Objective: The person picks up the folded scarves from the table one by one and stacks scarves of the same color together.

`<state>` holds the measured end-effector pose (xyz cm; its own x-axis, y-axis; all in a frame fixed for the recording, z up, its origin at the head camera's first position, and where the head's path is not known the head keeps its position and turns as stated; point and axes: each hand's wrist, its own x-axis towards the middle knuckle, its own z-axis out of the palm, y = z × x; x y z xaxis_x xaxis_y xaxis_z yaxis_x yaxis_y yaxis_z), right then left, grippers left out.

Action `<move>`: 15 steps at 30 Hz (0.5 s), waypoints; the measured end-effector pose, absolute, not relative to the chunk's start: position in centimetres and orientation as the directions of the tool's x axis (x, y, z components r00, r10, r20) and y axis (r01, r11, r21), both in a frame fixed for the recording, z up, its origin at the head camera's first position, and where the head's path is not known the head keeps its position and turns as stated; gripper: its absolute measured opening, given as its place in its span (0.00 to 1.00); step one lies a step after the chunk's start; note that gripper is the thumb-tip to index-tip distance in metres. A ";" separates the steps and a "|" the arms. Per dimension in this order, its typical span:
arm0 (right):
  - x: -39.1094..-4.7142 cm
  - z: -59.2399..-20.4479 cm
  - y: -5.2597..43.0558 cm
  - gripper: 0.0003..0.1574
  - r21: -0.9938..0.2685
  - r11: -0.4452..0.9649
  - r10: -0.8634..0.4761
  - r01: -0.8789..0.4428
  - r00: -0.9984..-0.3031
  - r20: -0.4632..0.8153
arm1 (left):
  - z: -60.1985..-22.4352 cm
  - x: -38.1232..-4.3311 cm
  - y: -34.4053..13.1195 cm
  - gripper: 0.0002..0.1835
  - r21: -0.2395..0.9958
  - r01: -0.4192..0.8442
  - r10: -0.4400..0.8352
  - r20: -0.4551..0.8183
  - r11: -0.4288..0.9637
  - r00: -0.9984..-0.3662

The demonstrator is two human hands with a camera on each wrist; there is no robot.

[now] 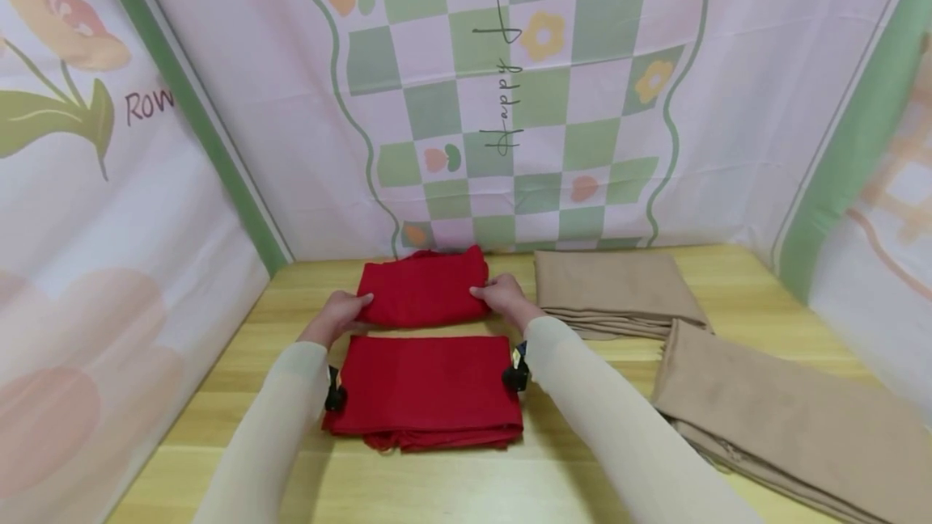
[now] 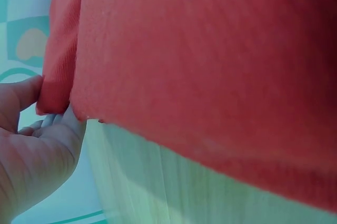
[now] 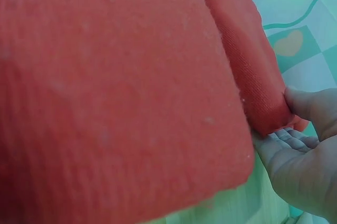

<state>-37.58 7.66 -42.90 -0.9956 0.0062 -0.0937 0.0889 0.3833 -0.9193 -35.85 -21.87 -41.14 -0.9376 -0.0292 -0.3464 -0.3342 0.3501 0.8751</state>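
A folded red cloth (image 1: 422, 289) lies at the far side of the table, and both hands hold it by its ends. My left hand (image 1: 338, 316) pinches its left end, thumb on top and fingers underneath, as the left wrist view also shows with the cloth's edge (image 2: 60, 61). At the other end, my right hand (image 1: 508, 297) grips in the same way; its fingers (image 3: 281, 142) reach below the fabric in the right wrist view. Nearer to me, a second folded red cloth (image 1: 429, 386) lies flat between the forearms and fills most of both wrist views.
Two folded beige cloths lie to the right, one at the back (image 1: 612, 285) and a larger-looking one (image 1: 786, 419) nearer the front. All rest on a light wooden table (image 1: 451, 483). Printed fabric (image 1: 240, 103) hangs along the back and sides.
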 end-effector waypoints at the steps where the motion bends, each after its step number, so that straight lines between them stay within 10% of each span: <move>1: -37.6 -42.9 7.6 0.21 -0.920 0.381 0.008 0.087 -0.996 -0.091 | -41.1 -35.8 -21.9 0.27 0.875 -0.337 -0.032 -0.348 0.349 -0.937; 15: -37.8 -42.6 7.1 0.22 -0.914 0.386 0.028 0.124 -0.992 -0.123 | -41.2 -36.4 -21.9 0.28 0.867 -0.360 -0.054 -0.365 0.345 -0.929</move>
<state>-37.85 7.10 -42.56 -0.9920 0.0285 -0.1226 0.1240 0.3855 -0.9143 -36.41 -21.92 -41.23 -0.9294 -0.0537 -0.3651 -0.3603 0.3452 0.8666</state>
